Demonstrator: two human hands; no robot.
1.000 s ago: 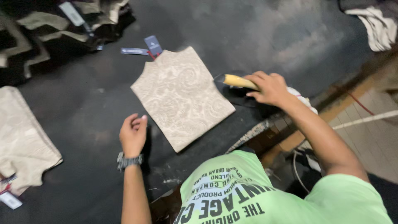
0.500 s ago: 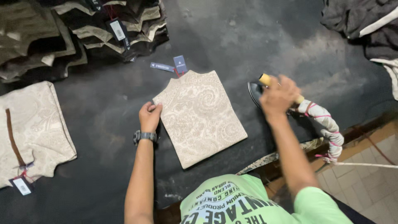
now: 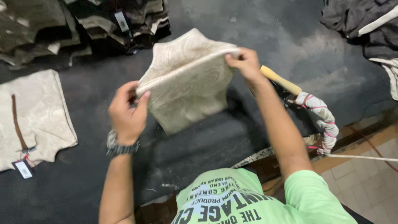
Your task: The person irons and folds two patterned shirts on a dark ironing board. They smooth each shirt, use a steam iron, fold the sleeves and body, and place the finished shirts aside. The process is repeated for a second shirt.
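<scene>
The left hand [image 3: 126, 112] pinches one end of a folded cream patterned garment [image 3: 186, 83], fingers curled shut around its edge. Farther off, the right hand [image 3: 245, 64] grips the other end, holding it lifted above the dark table [image 3: 257, 25].

tags: 2 | white hangtag [image 3: 24, 169] lower left | white-grey tag [image 3: 122, 20] top

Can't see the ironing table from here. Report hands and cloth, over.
Left hand and right hand both grip the folded beige patterned cloth, lifted off the dark padded table. Yellow-handled iron beside right wrist. Nothing blocking.
</scene>
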